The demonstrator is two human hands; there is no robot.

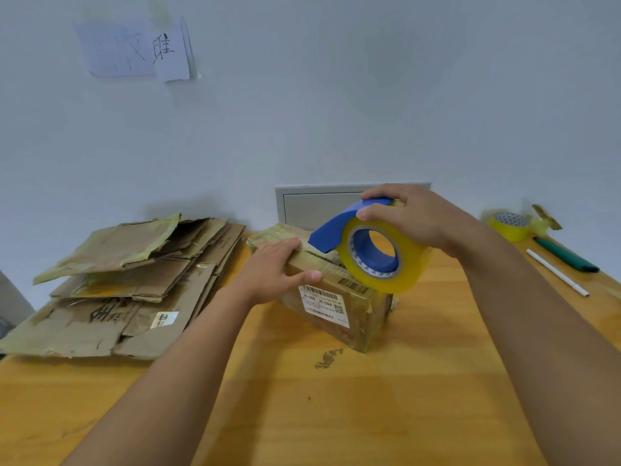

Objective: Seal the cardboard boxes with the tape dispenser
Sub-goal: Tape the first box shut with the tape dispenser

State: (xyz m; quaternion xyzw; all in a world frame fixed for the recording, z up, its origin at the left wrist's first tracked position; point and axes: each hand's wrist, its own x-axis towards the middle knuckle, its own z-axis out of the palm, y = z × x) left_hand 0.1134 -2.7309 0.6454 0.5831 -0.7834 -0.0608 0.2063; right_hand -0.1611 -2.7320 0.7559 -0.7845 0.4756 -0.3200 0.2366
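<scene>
cardboard box (339, 307) – mid-table, white shipping label facing the camera | left hand (279, 267) lies flat on its top, fingers straight, thumb down the near side | right hand (413, 220) grips blue tape dispenser (363, 243) with yellow roll – over the box's right top edge | flattened cardboard stack (134, 284) at left

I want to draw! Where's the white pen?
In the head view, the white pen lies at the table's right edge, beside the green marker, below the spare tape roll.
</scene>
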